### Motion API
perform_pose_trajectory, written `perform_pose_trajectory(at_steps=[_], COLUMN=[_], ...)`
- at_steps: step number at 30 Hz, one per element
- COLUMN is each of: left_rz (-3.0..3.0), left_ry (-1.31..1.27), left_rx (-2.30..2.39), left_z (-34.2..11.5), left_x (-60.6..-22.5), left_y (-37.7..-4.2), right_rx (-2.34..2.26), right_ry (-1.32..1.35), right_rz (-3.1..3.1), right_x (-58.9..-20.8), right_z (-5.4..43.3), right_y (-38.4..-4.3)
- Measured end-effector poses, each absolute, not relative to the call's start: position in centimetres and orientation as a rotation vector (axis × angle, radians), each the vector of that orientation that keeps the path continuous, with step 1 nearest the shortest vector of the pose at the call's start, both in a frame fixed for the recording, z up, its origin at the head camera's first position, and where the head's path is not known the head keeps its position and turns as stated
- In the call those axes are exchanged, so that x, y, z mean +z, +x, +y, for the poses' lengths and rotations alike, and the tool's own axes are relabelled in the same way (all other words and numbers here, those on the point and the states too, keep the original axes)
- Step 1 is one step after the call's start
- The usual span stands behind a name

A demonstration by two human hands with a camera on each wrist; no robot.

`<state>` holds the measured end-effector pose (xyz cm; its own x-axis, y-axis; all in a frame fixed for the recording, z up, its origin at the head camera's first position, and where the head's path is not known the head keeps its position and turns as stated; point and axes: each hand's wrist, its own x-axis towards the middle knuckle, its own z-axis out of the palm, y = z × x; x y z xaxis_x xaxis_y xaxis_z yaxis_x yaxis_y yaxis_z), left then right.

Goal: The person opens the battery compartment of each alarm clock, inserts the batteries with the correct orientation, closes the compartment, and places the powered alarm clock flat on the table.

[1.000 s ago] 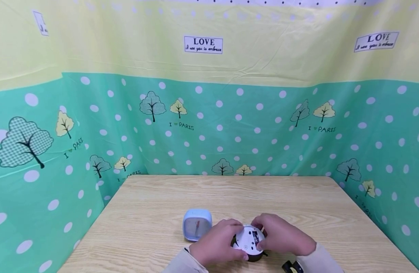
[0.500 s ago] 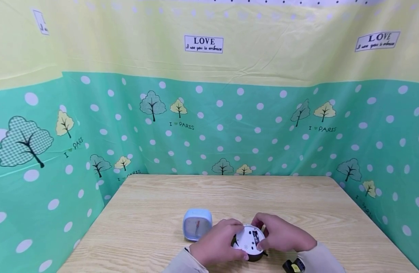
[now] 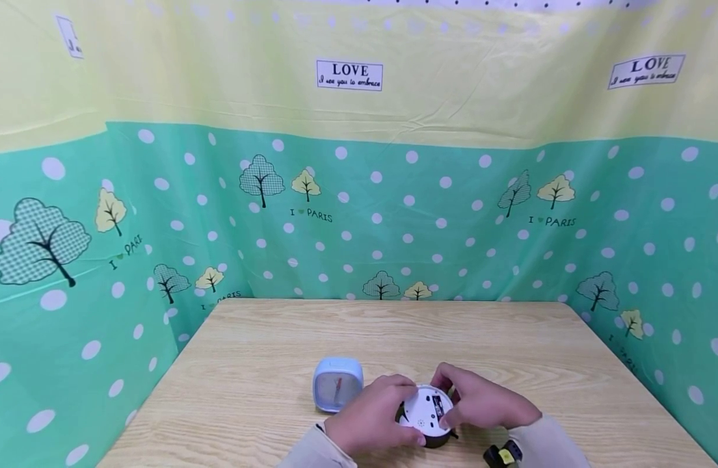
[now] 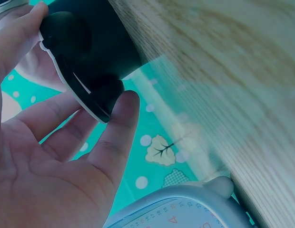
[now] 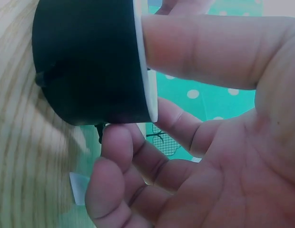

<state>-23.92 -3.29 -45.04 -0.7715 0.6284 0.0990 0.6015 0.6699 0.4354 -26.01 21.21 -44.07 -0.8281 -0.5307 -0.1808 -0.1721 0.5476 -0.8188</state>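
Note:
A round alarm clock with a black body and a white back [image 3: 422,415] lies face down on the table, its dial hidden. My left hand [image 3: 375,415] grips it from the left, thumb at the near rim and fingers at the far side. In the left wrist view those fingers hold the edge of the black casing [image 4: 90,38]. My right hand [image 3: 484,400] holds the right side. In the right wrist view its thumb presses the white back, while curled fingers sit against the black wall [image 5: 90,61]. Left of both hands stands a light blue square clock [image 3: 338,385].
The wooden table [image 3: 265,364] runs back to a green and yellow printed curtain [image 3: 394,214], which also encloses both sides. A black wrist device [image 3: 502,455] with a yellow patch shows by the right sleeve.
The right hand's fingers have shifted slightly at the far edge of the round clock. Left hand and both clocks keep their places.

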Motion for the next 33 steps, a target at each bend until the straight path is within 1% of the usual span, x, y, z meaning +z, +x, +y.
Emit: perform_pose_trajectory(at_steps=[33], left_rz=[2.783], left_ry=[0.979], left_rx=[0.717], left_z=[-3.21], left_x=[-44.70], left_y=[-23.98], right_rx=[-1.279], right_ry=[-0.393], right_rz=[2.326], right_x=[-45.00], right_z=[21.36], right_y=[-26.83])
